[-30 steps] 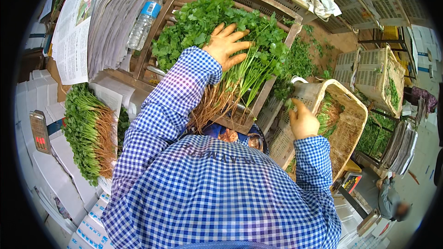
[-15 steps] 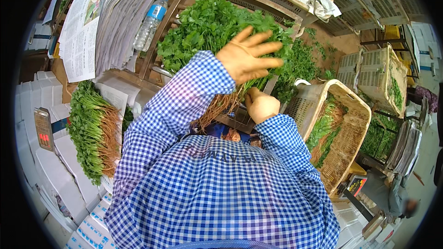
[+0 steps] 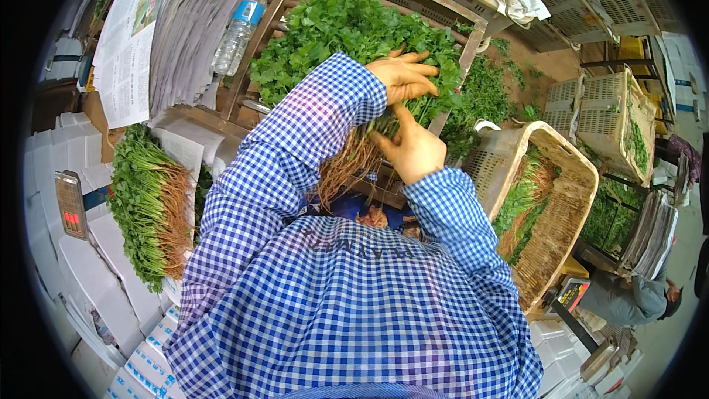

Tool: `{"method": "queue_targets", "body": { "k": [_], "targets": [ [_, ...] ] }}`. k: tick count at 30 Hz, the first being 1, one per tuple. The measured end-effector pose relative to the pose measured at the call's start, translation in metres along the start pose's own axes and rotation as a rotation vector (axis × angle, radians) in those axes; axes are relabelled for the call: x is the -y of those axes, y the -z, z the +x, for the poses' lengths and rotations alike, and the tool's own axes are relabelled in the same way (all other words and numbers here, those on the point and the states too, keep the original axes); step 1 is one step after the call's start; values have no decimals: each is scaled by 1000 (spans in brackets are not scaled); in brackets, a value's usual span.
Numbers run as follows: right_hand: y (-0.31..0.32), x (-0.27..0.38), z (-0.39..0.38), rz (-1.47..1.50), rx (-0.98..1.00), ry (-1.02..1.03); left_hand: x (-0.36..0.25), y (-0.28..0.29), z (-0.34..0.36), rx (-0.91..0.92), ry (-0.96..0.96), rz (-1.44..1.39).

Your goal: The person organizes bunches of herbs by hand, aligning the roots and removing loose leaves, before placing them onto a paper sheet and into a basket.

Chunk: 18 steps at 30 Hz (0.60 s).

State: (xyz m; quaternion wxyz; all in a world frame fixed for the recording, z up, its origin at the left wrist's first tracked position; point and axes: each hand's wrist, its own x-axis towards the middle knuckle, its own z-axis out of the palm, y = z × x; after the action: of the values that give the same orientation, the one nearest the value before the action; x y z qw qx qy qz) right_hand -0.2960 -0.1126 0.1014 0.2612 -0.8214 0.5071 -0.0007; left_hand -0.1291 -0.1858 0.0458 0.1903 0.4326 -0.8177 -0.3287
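Observation:
My left hand (image 3: pixel 402 74) lies over the leafy top of a large pile of green herbs (image 3: pixel 317 29), fingers apart and slightly bent. Just below it, my right hand (image 3: pixel 413 149) touches the pile's stems with thumb and index finger apart; some of its other fingertips are hidden. The bunched stems end in long brown roots (image 3: pixel 338 170) hanging toward me. A brown metal frame with bars (image 3: pixel 469 55) holds the pile.
Newspaper stacks (image 3: pixel 185 29) and a bottle (image 3: pixel 240 29) stand at left, above another herb bunch (image 3: pixel 148 207) and a phone-like device (image 3: pixel 70 203). Crates (image 3: pixel 550 251) with greens are at right; loose greens (image 3: pixel 480 103) lie beside the frame. A co-worker (image 3: pixel 624 299) is at lower right.
My left hand moved right and then slightly up across the leaves. My right hand came in leftward from beside the crate to the stems, then moved slightly up, its thumb spreading from the index finger.

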Motion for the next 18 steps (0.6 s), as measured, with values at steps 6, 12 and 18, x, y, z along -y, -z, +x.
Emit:
{"method": "queue_targets", "body": {
  "k": [6, 12, 18],
  "targets": [
    [-41, -11, 5, -132, -213, 172, 9, -6, 0, -42, -41, -76],
    [29, -38, -61, 707, 687, 81, 8, -9, -1, -73, -27, -81],
    [36, -111, -86, -201, 153, -36, 3, -4, -3, -82, -18, 29]
  ]
}}
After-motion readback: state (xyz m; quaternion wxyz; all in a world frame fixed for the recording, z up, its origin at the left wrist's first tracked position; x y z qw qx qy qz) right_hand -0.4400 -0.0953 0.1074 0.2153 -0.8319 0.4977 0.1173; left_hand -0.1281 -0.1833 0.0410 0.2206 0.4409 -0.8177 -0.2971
